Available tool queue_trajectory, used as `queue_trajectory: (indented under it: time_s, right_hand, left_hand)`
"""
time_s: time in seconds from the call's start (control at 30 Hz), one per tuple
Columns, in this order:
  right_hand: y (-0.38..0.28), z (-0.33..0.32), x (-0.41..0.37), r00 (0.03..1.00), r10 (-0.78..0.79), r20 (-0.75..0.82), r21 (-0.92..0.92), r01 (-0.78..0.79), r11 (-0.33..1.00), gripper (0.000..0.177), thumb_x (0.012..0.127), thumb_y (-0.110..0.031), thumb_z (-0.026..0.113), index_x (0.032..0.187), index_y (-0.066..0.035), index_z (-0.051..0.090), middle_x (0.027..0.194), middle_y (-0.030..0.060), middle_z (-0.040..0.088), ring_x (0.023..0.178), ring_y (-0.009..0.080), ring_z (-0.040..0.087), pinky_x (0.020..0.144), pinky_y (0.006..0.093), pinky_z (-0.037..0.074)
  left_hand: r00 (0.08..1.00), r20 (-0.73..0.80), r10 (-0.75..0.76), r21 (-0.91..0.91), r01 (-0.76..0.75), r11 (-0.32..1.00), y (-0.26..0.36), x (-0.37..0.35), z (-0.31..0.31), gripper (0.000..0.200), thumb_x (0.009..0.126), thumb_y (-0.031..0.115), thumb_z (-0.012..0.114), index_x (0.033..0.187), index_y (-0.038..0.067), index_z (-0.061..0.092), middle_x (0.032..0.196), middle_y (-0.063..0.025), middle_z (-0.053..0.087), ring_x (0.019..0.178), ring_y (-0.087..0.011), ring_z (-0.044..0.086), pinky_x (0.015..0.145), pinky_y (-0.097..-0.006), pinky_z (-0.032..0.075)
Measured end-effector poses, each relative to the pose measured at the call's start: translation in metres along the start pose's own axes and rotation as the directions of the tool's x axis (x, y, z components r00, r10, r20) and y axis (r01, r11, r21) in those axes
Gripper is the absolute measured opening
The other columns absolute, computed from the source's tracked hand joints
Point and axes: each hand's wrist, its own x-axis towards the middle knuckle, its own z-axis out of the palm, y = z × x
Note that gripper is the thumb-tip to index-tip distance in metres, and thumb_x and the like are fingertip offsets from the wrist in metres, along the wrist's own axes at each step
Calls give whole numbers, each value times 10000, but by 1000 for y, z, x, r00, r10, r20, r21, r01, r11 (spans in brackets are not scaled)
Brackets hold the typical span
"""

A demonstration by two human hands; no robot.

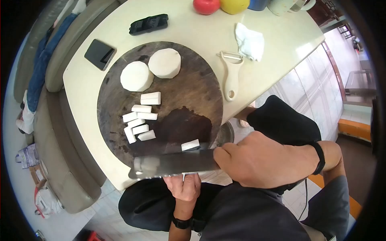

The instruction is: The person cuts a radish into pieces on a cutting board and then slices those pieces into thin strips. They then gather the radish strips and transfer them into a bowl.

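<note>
My right hand (265, 160) is closed around the handle end of a broad cleaver (173, 162). Its blade lies across the near edge of the round wooden cutting board (193, 82). Just below the blade is my left hand (184, 186), its fingers bent and drawn together; the blade hides the fingertips. A sliver of white shows by them, too covered to make out. One cut white piece (190, 145) lies beside the blade. Several white sticks (141, 108), which look like white radish, lie left of centre. Behind them sit two thick round white slices (136, 76) (164, 63).
On the table (189, 30) are a peeler (232, 76), a crumpled white cloth (250, 42), a phone (99, 54) and a black case-like object (148, 25). A red fruit (206, 5), a yellow fruit (235, 5) and a mug (283, 6) stand at the far edge.
</note>
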Motion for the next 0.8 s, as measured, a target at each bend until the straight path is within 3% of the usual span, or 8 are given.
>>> queue_trajectory:
  time_s: [0.07, 0.17, 0.27, 0.5, 0.57, 0.8]
  right_hand:
    - [-3, 0, -6, 996, -65, -59, -71, 61, 996, 163, 707, -90, 620, 716, 61, 560, 657, 198, 561, 580, 304, 626, 440, 371, 470]
    - [-4, 4, -9, 996, -89, -29, -96, 86, 992, 183, 691, -94, 616, 685, 72, 540, 629, 172, 534, 559, 281, 612, 419, 356, 461]
    - [-2, 4, -9, 995, -103, -17, -106, 101, 989, 198, 675, -94, 617, 698, 89, 543, 645, 163, 527, 561, 269, 607, 409, 351, 459]
    - [0, 3, -2, 994, -106, -13, -72, 105, 992, 156, 675, -75, 612, 700, 76, 586, 692, 168, 549, 621, 286, 626, 425, 357, 469]
    - [1, 4, 2, 990, -136, -38, -65, 133, 989, 244, 644, -84, 642, 761, 76, 500, 581, 102, 491, 448, 215, 554, 354, 328, 406]
    - [-4, 16, 15, 988, -143, -64, -44, 140, 989, 211, 651, -51, 624, 772, 87, 520, 585, 127, 523, 484, 240, 585, 389, 327, 431]
  left_hand:
    - [1000, 10, -16, 17, 16, 1000, 2, 1, -1, 173, 779, 60, 708, 949, 27, 697, 1062, -183, 643, 1007, -385, 618, 898, -512, 467]
    - [999, 25, -31, -42, 32, 999, -1, -6, -2, 175, 774, 54, 706, 941, 6, 686, 1050, -179, 651, 992, -383, 626, 903, -505, 466]
    - [1000, -10, 0, -15, -1, 1000, -1, -3, -5, 230, 779, 59, 720, 996, -9, 688, 1051, -179, 653, 958, -376, 630, 851, -463, 472]
    - [1000, 20, -11, -23, 12, 1000, -1, -5, -6, 253, 783, 96, 735, 1014, 5, 683, 1066, -175, 654, 962, -374, 633, 856, -461, 472]
    - [997, 57, -54, -51, 57, 997, -1, -9, -7, 221, 784, 79, 712, 1000, 49, 678, 1083, -185, 651, 1016, -375, 625, 910, -508, 465]
    - [997, 39, -64, -30, 65, 997, 3, 2, -6, 240, 762, 44, 722, 993, 16, 668, 1076, -164, 653, 1017, -382, 621, 892, -542, 454]
